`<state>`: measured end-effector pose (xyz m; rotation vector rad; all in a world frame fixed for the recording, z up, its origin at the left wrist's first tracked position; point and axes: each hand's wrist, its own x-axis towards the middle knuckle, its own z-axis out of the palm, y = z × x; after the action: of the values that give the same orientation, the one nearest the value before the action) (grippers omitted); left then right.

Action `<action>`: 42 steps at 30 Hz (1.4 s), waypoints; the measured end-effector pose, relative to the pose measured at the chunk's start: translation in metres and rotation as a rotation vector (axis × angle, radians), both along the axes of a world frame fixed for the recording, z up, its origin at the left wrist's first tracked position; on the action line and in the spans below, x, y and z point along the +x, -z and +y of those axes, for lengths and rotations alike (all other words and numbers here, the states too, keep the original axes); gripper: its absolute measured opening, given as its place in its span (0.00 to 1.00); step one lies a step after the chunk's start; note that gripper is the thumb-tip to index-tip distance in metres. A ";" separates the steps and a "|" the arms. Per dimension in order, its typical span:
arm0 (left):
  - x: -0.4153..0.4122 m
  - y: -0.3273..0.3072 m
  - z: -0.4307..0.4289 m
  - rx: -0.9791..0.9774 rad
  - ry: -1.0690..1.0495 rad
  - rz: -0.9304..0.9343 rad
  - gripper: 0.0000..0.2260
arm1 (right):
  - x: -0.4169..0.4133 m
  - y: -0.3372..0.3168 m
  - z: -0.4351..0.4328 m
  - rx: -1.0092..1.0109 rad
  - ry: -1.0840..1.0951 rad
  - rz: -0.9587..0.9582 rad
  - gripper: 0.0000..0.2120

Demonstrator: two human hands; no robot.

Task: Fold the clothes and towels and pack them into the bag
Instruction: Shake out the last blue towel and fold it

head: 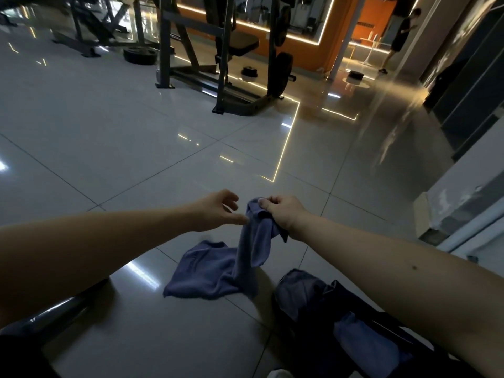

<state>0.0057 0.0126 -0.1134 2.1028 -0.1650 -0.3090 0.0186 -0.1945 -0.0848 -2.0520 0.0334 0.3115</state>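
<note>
Glossy pale floor tiles [109, 137] are filling most of the head view, and I am seeing a dark weight rack [222, 77] standing in the upper middle of the frame. A person in dark clothes [401, 36] is standing far off in the upper right.

Lower down, near the middle, my right hand [283, 214] is pinching the top corner of a blue towel [218, 271] between thumb and curled fingers. The towel is hanging down from that grip, and its lower half is lying rumpled on the tiles in the lower middle of the frame.

My left hand [218, 211] is reaching in just beside the raised corner, fingers loose and spread, grasping nothing.

At the lower right a dark bag [311, 339] is sitting open on the floor, partly hidden under my right forearm, with blue cloth [362, 347] lying inside it.
</note>
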 end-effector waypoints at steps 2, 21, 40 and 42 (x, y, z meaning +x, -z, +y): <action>-0.001 0.000 -0.004 0.014 0.003 -0.033 0.33 | 0.001 -0.002 0.003 0.056 0.021 0.048 0.13; 0.007 -0.005 -0.003 -0.005 -0.072 -0.186 0.07 | 0.009 0.003 0.006 0.229 -0.102 0.195 0.15; 0.009 -0.005 -0.007 0.051 0.022 -0.136 0.16 | 0.011 -0.001 0.011 0.234 0.016 0.143 0.11; 0.009 -0.003 -0.007 0.098 0.064 -0.156 0.19 | 0.011 -0.001 0.014 0.266 0.029 0.163 0.12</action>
<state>0.0149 0.0057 -0.1109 2.2224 -0.3151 -0.1937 0.0300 -0.1804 -0.0836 -1.7582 0.1156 0.4406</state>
